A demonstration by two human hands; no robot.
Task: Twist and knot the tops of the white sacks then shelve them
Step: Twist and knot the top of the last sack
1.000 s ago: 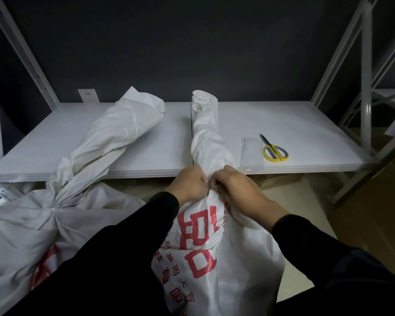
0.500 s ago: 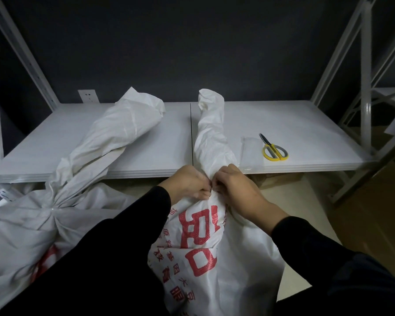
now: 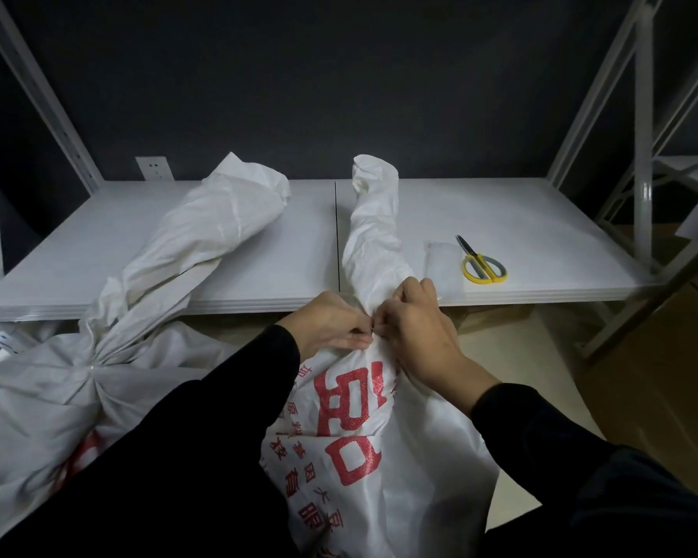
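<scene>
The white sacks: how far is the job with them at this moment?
Done, it seems: the left sack is gathered tight at its neck, its loose top lying on the shelf. In hand: the left hand and right hand pinch the neck of the middle sack, its top twisted. Left: finish that knot, then shelve both; both sack bodies sit below the shelf.

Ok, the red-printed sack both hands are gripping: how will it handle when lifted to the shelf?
Probably floppy: the sack shows thin fabric that creases and bunches where the left hand and right hand grip it. Its twisted top lies limp on the shelf, so it likely sags if released. The body looks full, so possibly heavy.
</scene>
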